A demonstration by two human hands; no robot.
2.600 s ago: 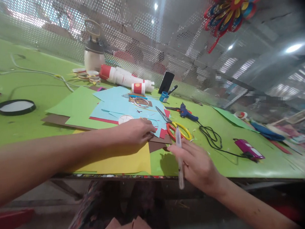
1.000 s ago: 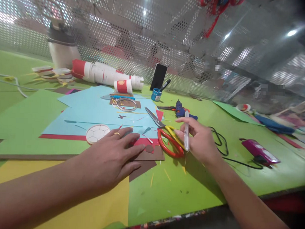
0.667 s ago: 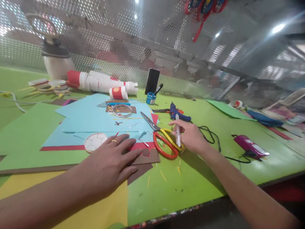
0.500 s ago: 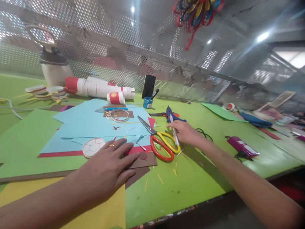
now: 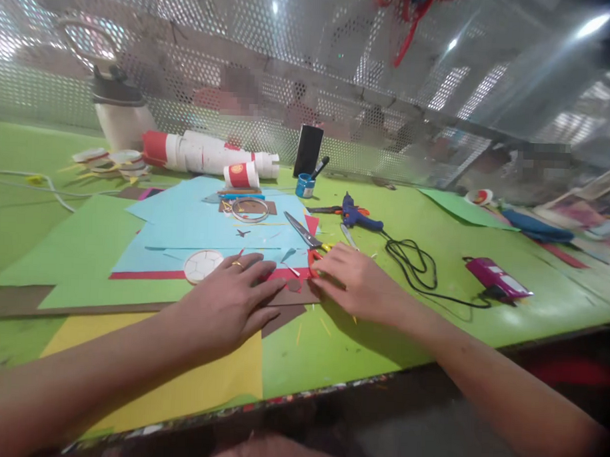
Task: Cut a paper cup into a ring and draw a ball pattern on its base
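My left hand (image 5: pixel 237 299) lies spread on the layered paper sheets, beside a round white disc with ball-like lines (image 5: pixel 203 266). Over the red and yellow handles of the scissors (image 5: pixel 305 233) is my right hand (image 5: pixel 356 283). Its fingers are apart and cover most of the handles; no grip on them shows. Between the two hands sits a small brown paper piece (image 5: pixel 294 285) on red and brown paper. A slim white pen-like tool (image 5: pixel 349 235) rests just beyond the right hand, near the blue glue gun (image 5: pixel 360 216).
A red-and-white paper cup (image 5: pixel 241 175), a blue jar (image 5: pixel 305 185) and a dark upright phone-like slab (image 5: pixel 308 150) stand behind the papers. The glue gun's black cord (image 5: pixel 414 264) runs to a magenta power strip (image 5: pixel 498 278). The table edge (image 5: pixel 339 388) is in front.
My right hand has come away from the white pen-like tool and moved nearer, over the scissors' handles. My left hand stays on the paper. The view has shifted slightly.
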